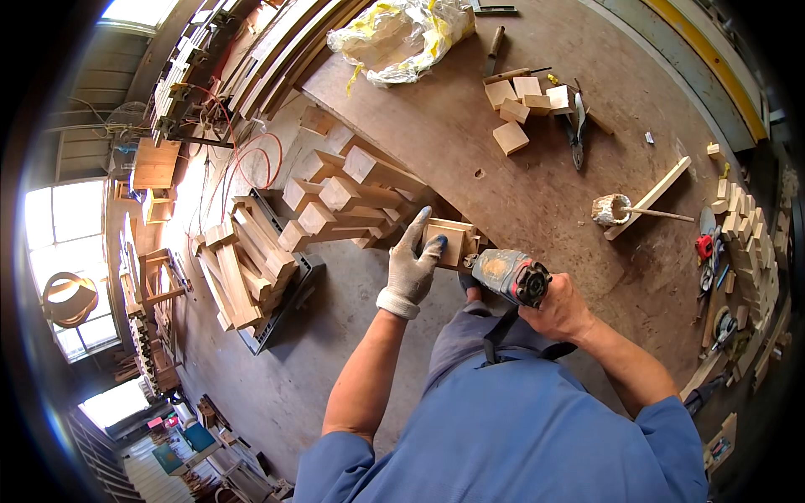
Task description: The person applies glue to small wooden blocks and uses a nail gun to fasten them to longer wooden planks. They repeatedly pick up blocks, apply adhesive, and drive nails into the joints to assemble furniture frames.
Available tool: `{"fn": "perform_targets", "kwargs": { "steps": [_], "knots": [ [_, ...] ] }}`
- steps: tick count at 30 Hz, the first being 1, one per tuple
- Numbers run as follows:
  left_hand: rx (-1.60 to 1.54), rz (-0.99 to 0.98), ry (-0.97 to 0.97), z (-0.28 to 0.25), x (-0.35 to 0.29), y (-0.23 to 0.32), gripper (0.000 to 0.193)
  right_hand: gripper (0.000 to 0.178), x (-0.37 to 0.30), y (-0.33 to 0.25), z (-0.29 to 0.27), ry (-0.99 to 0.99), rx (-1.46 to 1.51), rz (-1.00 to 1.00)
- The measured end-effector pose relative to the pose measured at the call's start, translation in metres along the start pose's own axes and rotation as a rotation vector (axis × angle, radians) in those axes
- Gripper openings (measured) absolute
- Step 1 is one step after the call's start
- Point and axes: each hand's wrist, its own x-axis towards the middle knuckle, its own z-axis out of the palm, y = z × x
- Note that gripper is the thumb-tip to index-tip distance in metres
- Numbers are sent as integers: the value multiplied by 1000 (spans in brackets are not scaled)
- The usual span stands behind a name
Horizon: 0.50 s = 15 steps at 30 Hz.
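My left hand (409, 267), in a pale knitted glove with blue fingertips, grips a wooden piece (446, 241) at the corner of the brown workbench. Its thumb lies across the end of the wood and the fingers point away from me. My bare right hand (557, 308) is closed round a worn grey and black power drill (503, 275) with red marks. The drill's front end points left at the wood, close against it; whether a bit is in the wood I cannot tell. The fingers under the drill are mostly hidden.
On the workbench (553, 197) lie small wood blocks (511, 137), pliers (577, 134), a glue pot (610, 210) with a stick, and a crumpled plastic bag (402, 42). Stacked timbers (360, 189) stand left of the bench corner. More lengths lie on a metal-framed stand (281, 314).
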Motion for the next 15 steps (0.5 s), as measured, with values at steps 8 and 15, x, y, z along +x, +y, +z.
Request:
{"fn": "perform_targets", "kwargs": {
  "steps": [8,15],
  "knots": [
    [-157,-54,1,2,-1,-10,59,23,-17,-11,-16,-19,34,77],
    [-6,131,-31,-1,7,-1,56,27,-84,1,-52,70,-50,446]
  ]
}}
